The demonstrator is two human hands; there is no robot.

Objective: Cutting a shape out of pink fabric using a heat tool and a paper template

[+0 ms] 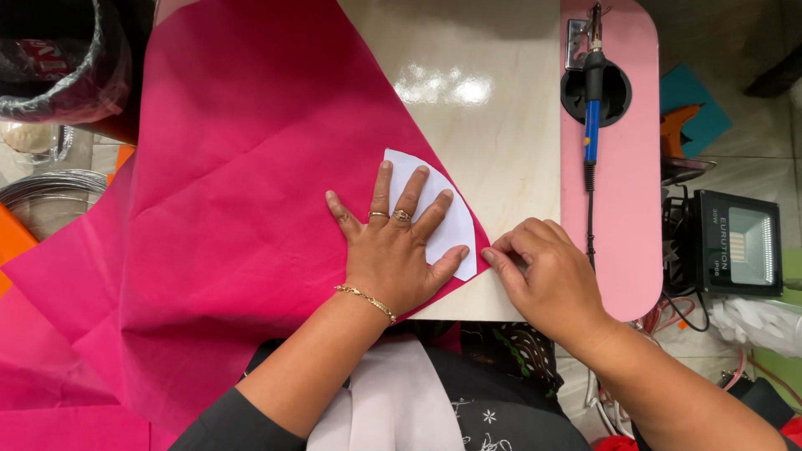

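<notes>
Glossy cream table [493,125], pink board [626,209], floodlight [739,244] on tiled floor [752,167].

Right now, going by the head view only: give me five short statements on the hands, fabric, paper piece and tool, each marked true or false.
1. The left hand lies flat, fingers spread, on the white paper template. True.
2. The paper template sits on blue fabric. False: it sits on the pink fabric, near its edge.
3. The right hand holds the blue-handled tool. False: the tool rests in a black holder on the pink board; the right hand's fingertips are at the fabric edge beside the template.
4. The left hand wears rings and a bracelet. True.
5. The flood lamp stands on the pale tabletop. False: it is off to the right of the pink board.
</notes>
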